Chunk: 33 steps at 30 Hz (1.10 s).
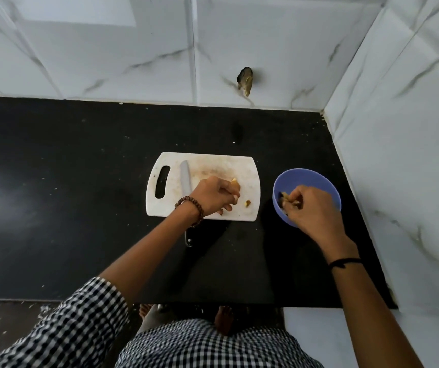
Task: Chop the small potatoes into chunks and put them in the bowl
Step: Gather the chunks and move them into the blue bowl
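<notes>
Worktop (67, 195) left of the cutting board (213, 166): a broad bare run, open through to the back wall (133, 62). Between board and bowl (303, 173) there is only a narrow bare strip. The knife (185, 179) lies along the board's left part, its handle overhanging the near edge. The bowl stands near the right wall (399, 128), so approach from that side is tight. The left hand (213, 195), curled on potato chunks (235, 185), covers the board's near right; the right hand (314, 208), pinching chunks, covers the bowl's mouth.

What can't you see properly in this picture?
Head view:
- Inside the blue bowl: mostly covered by the right hand.
- How many potato chunks the left hand grips: curled fingers cover them.
- Middle of the knife: behind the left wrist.
</notes>
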Each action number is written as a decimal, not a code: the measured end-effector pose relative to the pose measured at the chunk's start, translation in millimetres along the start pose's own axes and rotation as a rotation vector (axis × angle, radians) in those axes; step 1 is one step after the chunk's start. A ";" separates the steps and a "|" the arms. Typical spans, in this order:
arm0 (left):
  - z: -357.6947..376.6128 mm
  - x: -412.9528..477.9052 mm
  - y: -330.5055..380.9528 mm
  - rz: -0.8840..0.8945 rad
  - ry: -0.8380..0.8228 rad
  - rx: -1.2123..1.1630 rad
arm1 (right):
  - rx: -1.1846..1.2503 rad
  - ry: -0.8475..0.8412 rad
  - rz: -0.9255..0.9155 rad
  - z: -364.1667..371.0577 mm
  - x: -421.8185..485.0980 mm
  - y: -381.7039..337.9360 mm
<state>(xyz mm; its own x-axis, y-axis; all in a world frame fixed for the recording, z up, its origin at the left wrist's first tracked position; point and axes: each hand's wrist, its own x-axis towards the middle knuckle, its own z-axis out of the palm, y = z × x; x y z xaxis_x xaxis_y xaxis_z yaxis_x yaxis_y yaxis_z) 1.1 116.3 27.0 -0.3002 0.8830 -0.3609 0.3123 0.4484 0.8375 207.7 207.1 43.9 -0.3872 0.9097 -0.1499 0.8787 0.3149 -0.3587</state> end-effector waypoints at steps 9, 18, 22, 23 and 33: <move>-11.9 -5.8 -19.0 0.024 0.108 0.123 | -0.144 0.101 -0.012 -1.0 1.7 -28.3; -13.1 -2.1 -26.0 -0.059 0.158 0.630 | -0.062 -0.141 -0.272 27.7 4.4 -71.8; -8.3 4.2 -25.8 -0.109 0.123 0.707 | -0.183 -0.205 -0.245 50.8 13.1 -77.1; -7.8 6.4 -27.1 -0.100 0.113 0.682 | -0.177 -0.206 -0.239 54.4 15.1 -77.9; -13.5 21.6 -33.1 -0.017 0.055 0.594 | -0.004 -0.321 -0.159 50.6 43.7 -82.4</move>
<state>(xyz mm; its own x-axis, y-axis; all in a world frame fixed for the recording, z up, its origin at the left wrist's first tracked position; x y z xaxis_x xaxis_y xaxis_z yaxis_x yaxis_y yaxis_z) -27.9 118.6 -2.9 -0.3509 0.8738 -0.3366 0.7530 0.4770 0.4532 104.1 207.2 20.3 -0.5866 0.7178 -0.3750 0.8013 0.4473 -0.3973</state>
